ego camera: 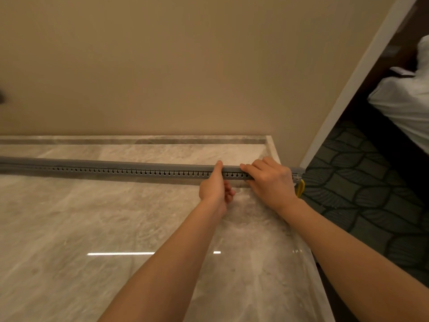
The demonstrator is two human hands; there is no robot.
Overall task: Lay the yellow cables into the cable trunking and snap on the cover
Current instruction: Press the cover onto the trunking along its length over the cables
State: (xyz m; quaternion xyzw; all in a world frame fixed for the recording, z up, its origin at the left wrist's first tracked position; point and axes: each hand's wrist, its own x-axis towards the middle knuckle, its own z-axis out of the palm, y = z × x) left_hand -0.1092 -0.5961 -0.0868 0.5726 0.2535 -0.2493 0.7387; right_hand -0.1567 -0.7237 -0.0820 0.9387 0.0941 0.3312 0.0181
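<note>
Grey trunking [116, 171] spans the marble counter [92, 228], well apart from the wall [185, 66]. Its right end overhangs the counter edge, where yellow cables [300, 188] dangle. The left hand [214, 189] has its thumb pressing the cover [139, 164] and its fingers curled, empty. Just beside it, the right hand [271, 180] hooks its fingers over the cover.

The trunking [116, 169] runs off the left edge, and the yellow cables [300, 188] show only as a loop past its right end.
</note>
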